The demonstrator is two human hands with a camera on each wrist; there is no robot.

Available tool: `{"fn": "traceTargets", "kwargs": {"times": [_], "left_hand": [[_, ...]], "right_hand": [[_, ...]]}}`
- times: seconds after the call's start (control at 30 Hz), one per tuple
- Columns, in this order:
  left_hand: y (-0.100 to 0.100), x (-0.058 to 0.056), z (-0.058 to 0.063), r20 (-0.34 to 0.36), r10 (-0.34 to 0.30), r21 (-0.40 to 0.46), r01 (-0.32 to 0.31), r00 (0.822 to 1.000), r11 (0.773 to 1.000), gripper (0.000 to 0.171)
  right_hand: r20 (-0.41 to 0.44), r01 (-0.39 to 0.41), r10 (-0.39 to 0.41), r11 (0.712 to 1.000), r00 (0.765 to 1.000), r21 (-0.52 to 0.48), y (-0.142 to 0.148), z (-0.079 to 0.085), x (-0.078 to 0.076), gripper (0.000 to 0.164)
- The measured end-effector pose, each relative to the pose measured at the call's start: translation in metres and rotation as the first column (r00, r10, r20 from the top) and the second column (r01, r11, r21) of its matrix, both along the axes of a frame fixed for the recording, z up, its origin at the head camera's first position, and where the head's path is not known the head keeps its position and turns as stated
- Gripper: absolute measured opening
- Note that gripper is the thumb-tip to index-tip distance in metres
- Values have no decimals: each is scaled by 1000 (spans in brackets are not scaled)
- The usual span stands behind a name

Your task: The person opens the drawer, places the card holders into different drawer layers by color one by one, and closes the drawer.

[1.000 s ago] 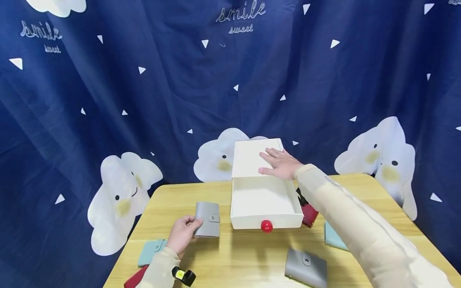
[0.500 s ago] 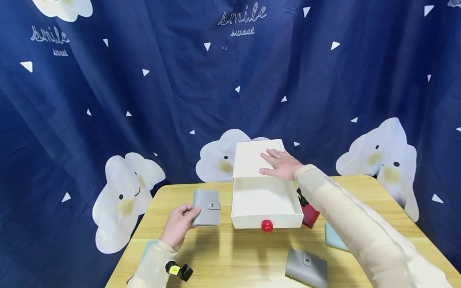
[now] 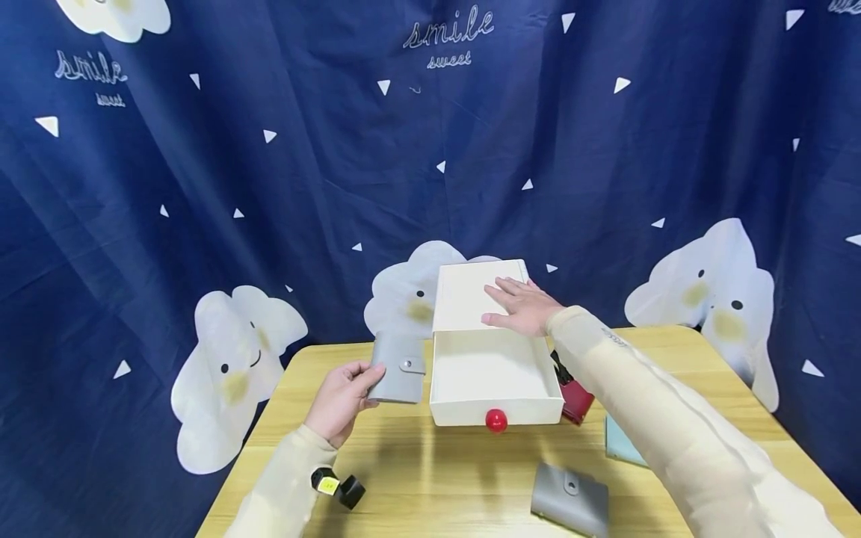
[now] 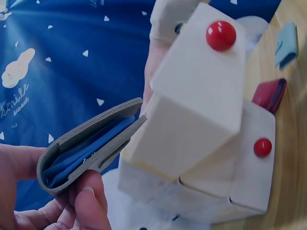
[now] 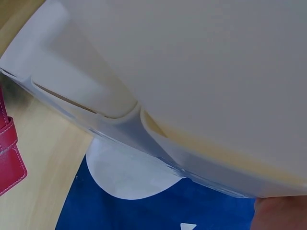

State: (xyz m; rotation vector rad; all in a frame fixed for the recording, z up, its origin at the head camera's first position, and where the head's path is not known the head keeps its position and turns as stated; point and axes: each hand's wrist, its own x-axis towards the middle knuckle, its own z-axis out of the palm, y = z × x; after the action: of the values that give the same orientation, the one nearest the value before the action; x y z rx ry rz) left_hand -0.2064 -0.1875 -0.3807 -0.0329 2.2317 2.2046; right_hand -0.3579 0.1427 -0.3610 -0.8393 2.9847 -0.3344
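My left hand (image 3: 344,397) pinches a grey card wallet (image 3: 398,373) with a snap strap, raised above the table just left of a white drawer box (image 3: 452,302). In the left wrist view the wallet (image 4: 108,115) is edge-on, with blue sleeves inside its covers. The box's upper drawer (image 3: 464,413), with a red knob (image 3: 496,421), is pulled out, and its visible floor is bare. Below it, a second drawer front with a red knob (image 4: 262,147) is pushed in. My right hand (image 3: 525,305) rests with spread fingers on the box top, partly out of sight in its wrist view.
Another grey wallet (image 3: 570,499) lies on the wooden table (image 3: 430,493) at the front right. A dark red wallet (image 3: 576,401) and a teal wallet (image 3: 622,441) lie right of the box, the teal partly behind my right sleeve. A blue curtain (image 3: 323,149) hangs behind.
My left hand has lifted the grey wallet and brought it rightward, closer to the open drawer. The left sleeve now covers the teal and red wallets at the left. My right hand stays put.
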Motion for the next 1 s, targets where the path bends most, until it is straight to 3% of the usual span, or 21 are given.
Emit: {"fn": "traceTargets", "kwargs": {"times": [0.23, 0.53, 1.0], "left_hand": [[17, -6, 12, 16, -33, 55, 33, 999, 998, 29], [35, -12, 24, 16, -113, 12, 113, 993, 994, 31], [56, -30, 35, 97, -207, -27, 211, 973, 977, 29]], "right_hand": [[-2, 1, -1, 1000, 1000, -4, 1, 1, 1, 82], [-4, -1, 1, 1000, 1000, -13, -1, -1, 1, 83], [-3, 9, -9, 1000, 1000, -17, -1, 1, 3, 81]]}}
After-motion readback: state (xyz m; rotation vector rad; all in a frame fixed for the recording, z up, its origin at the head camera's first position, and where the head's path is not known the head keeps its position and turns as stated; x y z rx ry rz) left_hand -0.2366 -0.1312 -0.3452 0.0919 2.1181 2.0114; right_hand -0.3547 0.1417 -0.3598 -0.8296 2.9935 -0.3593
